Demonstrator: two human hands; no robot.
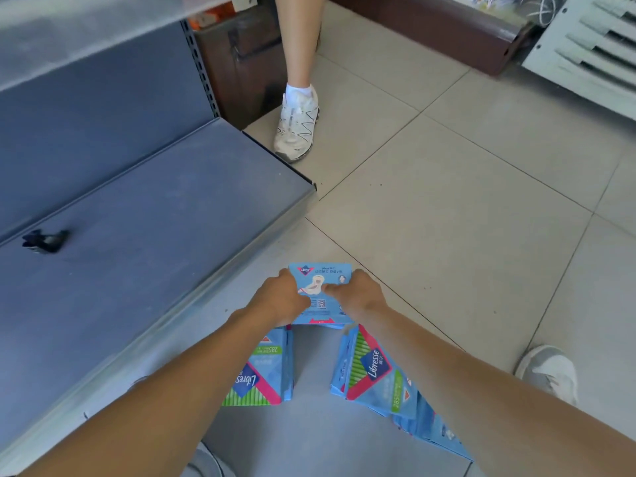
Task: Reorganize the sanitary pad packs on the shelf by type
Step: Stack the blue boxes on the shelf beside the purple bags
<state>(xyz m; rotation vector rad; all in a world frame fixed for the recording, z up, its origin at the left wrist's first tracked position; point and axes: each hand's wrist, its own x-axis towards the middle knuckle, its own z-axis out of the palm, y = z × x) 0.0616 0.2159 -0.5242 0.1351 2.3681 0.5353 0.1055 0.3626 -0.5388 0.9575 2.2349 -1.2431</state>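
Left hand (278,297) and right hand (358,295) both grip one blue pack (321,304); keep it level, seat it squarely on the shelf (144,235).

Floor (464,208): pale square tiles, dark grout lines. Landmark: white sneaker (296,127) with white sock, bare leg above it, standing at upper centre. Directly left of the sneaker, dark brown cabinet (237,63). Far right of the sneaker, at frame edge, white louvred unit (585,53); between them along the top, a dark brown base (430,25). Well below and right of the sneaker, a grey-and-white shoe (550,371). Far lower left, small dark object (44,241), identity unclear.
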